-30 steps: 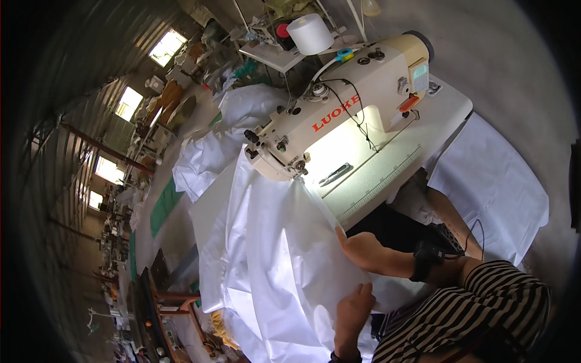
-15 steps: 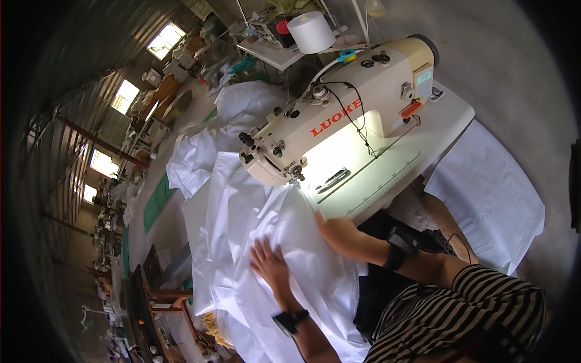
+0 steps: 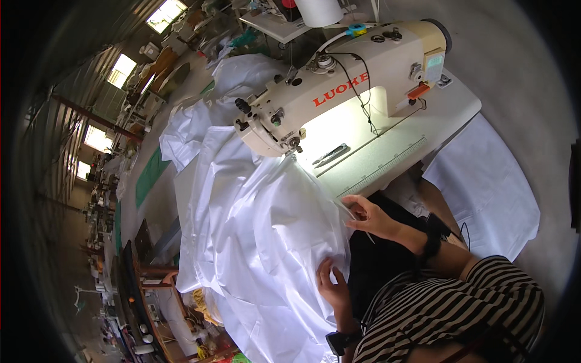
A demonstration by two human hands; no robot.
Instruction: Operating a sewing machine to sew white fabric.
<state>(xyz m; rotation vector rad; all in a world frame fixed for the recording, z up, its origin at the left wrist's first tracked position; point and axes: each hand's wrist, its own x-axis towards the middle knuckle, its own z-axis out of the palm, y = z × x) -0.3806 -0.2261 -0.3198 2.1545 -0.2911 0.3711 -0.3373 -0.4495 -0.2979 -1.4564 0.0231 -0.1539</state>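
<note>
The person's striped shirt fills the near right corner. The left hand, a black device at its wrist, is half open, with a gap between thumb and loosely bent fingers and the tips against the white fabric. The right hand, above a black wristband, pinches the fabric's near edge between thumb and fingers.

The fabric is smooth and glossy, creased into long, soft folds, bright where the light catches it. It drapes over the table's left part and up to the sewing machine; its lower end runs out of view. The machine's head hides the needle point from clear sight, and the fingertips of both hands are hard to make out.

Farther in, thread snips lie on the lit machine bed beside a printed ruler scale, its figures too small to tell. Large red capitals run along the cream machine arm, and a small greenish display sits at its right end. Beyond, the top edge cuts off a white thread cone. At the far left, 4 bright windows break a dim wall above blurred clutter.
</note>
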